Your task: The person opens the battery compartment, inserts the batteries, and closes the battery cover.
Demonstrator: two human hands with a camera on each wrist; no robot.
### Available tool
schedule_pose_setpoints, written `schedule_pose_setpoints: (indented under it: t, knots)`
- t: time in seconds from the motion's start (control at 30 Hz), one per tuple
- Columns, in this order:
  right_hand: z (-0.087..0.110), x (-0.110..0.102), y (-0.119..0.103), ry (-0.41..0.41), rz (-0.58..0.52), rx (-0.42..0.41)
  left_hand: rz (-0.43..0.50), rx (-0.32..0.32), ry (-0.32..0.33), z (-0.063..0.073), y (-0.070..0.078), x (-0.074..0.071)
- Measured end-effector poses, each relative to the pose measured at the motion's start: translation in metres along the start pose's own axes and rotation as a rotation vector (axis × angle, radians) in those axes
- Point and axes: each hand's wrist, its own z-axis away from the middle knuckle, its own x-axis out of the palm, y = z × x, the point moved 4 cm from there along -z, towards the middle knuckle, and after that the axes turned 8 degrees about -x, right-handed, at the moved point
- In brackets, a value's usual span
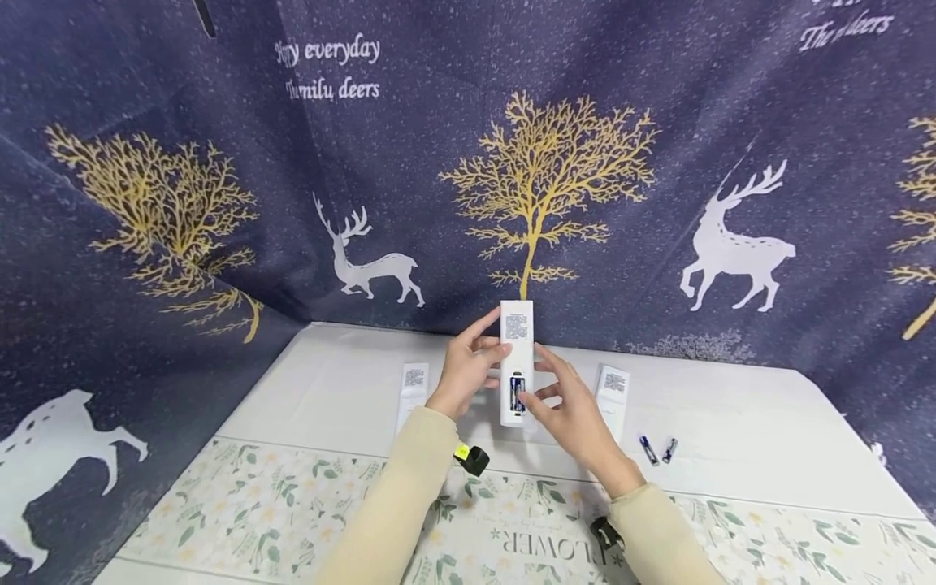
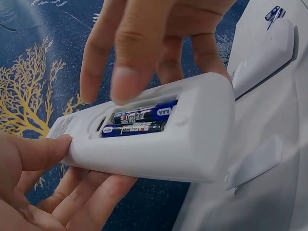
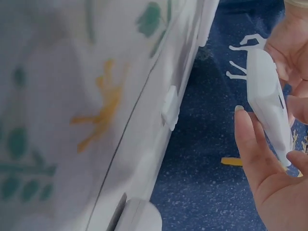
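Observation:
A white remote control (image 1: 517, 361) stands nearly upright in the head view, its back facing me. Two blue AAA batteries (image 2: 137, 120) lie side by side in its uncovered battery compartment. My left hand (image 1: 468, 366) grips the remote's left side, thumb on the back and fingers underneath. On the other side is my right hand (image 1: 570, 410), its thumb over the batteries and its fingers loosely extended by the edge. Whether that thumb touches the batteries I cannot tell. A small white battery cover (image 2: 255, 163) lies on the table, mostly hidden behind the remote in the head view.
Two more white remotes lie on the white table (image 1: 731, 414): the left remote (image 1: 413, 390) and the right remote (image 1: 613, 394). Two loose batteries (image 1: 660, 450) are further right. A floral cloth (image 1: 292, 504) covers the near side; a dark deer-print curtain (image 1: 600, 284) hangs behind.

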Motion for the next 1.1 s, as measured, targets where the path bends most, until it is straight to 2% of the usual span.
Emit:
schedule_pose_setpoints:
  t: [0.23, 0.37, 0.53, 0.8, 1.1]
  knots:
    - [-0.010, -0.003, -0.002, -0.059, 0.013, 0.038, 0.000, 0.007, 0.027, -0.002, 0.003, -0.005]
    - [-0.015, -0.007, 0.003, -0.074, 0.047, 0.141, 0.000, 0.004, 0.046, -0.003, 0.002, -0.007]
    - [-0.020, -0.005, 0.009, -0.157, 0.102, 0.240, -0.005, -0.002, 0.059, -0.003, 0.000, -0.011]
    - [-0.024, 0.008, 0.022, -0.308, 0.184, 0.271, -0.001, 0.012, 0.056, -0.003, -0.002, -0.011]
    - [-0.022, 0.019, 0.035, -0.433, 0.237, 0.271, 0.006, 0.008, 0.067, -0.003, 0.000, -0.012]
